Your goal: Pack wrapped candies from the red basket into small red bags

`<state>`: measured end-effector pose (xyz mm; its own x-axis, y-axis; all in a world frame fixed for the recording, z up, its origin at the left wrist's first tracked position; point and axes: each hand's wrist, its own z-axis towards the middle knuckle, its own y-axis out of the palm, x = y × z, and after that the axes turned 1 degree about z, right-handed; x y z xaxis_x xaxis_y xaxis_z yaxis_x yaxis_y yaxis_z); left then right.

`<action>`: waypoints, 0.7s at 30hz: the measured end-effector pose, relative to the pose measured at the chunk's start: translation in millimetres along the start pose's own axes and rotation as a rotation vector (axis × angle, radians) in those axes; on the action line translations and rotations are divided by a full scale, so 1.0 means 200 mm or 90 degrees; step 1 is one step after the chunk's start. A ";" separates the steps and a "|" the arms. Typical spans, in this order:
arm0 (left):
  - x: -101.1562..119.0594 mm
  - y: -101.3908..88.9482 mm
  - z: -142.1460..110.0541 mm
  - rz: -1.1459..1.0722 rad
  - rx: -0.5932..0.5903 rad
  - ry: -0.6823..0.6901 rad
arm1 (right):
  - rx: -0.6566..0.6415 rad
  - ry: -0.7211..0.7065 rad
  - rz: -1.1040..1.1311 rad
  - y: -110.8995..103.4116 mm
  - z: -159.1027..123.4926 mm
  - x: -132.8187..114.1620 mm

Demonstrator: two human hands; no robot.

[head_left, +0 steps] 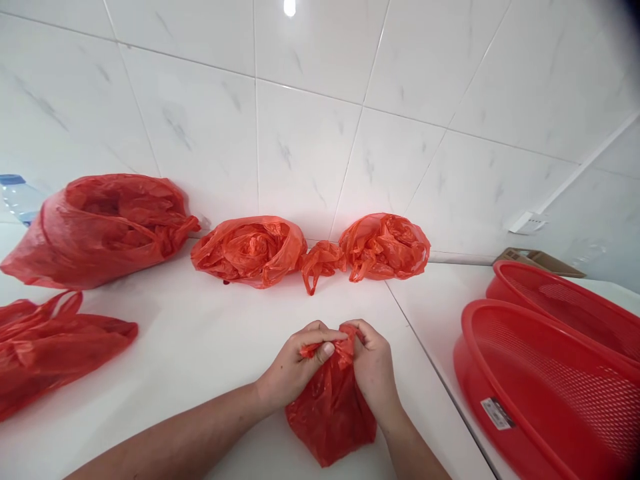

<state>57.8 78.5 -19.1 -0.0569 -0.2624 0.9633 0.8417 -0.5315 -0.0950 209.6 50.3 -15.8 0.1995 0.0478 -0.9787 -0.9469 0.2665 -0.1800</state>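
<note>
Left hand: fingers curled, thumb pressed in against them, pinching the gathered top of a red plastic bag. Right hand: fingers bent closed, gripping the same gathered top from the other side; its thumb is mostly hidden. Held bag hangs below both hands, over the white table, body slightly filled, lower end coming to a point; can't tell what's inside or whether it touches the table.

Everything else placed from the held bag. Straight beyond it: a small crumpled red bag, loop handle toward the hands. Beyond and left: a round red bundle, top bunched. Beyond and right: a second round bundle. The small crumpled one sits between these two. Farther left and beyond: a large bulging red bag, clear bottle with blue cap partly behind it. Well left: a flatter red bag, handle loop up, cut by frame edge.

Right of held bag, across the table seam: near red mesh basket with a label, far red basket just behind it. Beyond those, a brown tray. White tiled wall behind it all.
</note>
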 end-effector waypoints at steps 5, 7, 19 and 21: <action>0.01 0.00 0.00 -0.073 0.039 -0.038 | -0.037 0.047 0.094 -0.02 0.01 -0.01; 0.01 0.00 0.01 -0.148 0.051 -0.099 | -0.076 0.057 0.128 -0.04 0.02 0.00; -0.03 0.00 0.01 -0.077 0.044 -0.104 | -0.109 0.108 0.458 -0.10 0.04 0.03; -0.04 -0.01 0.00 -0.003 0.067 -0.042 | -0.070 0.106 0.447 -0.12 0.06 0.04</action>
<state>57.6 81.9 -26.2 -0.0283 -0.2040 0.9786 0.8934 -0.4443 -0.0668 236.7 56.2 -19.2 -0.4971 0.0227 -0.8674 -0.8590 0.1282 0.4956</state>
